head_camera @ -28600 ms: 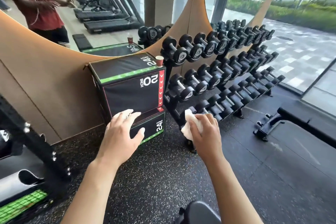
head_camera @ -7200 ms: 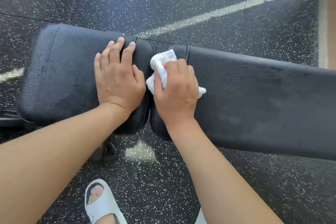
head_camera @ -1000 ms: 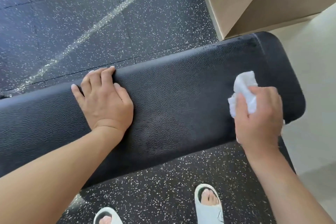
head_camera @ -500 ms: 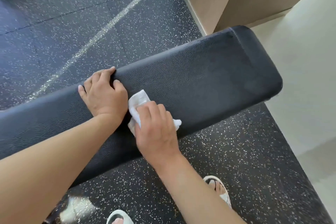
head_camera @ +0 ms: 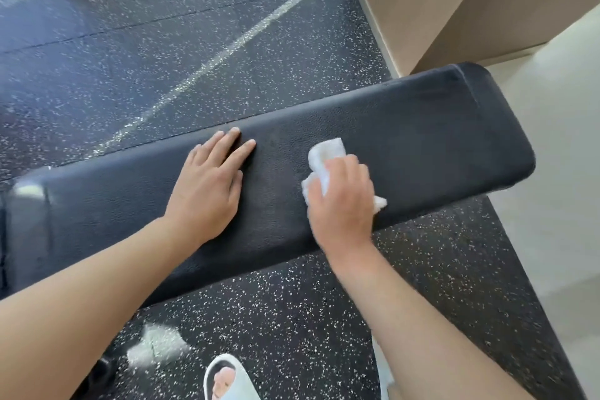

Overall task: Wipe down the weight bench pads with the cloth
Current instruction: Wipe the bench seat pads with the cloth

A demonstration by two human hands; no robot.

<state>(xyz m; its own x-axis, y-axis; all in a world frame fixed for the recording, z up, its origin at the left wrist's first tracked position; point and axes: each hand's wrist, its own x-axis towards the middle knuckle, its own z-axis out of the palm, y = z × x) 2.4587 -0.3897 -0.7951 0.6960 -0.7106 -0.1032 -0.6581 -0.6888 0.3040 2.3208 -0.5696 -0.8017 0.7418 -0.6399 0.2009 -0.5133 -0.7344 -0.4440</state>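
Note:
The long black bench pad (head_camera: 422,140) runs across the view from lower left to upper right. My left hand (head_camera: 209,188) lies flat on the pad near its middle, fingers straight and reaching toward the far edge. My right hand (head_camera: 341,201) grips a crumpled white cloth (head_camera: 324,156) and presses it onto the pad to the right of my left hand, close to the near edge. Part of the cloth sticks out past my fingers and by my thumb side.
Speckled black rubber floor (head_camera: 194,42) surrounds the bench. A beige wall corner (head_camera: 422,3) rises behind the pad's right end, with pale floor (head_camera: 552,237) to the right. My white sandal (head_camera: 227,380) shows below the bench.
My right hand has slid the cloth to the right along the pad, away from my left hand. My left hand's fingers have straightened out flat on the pad.

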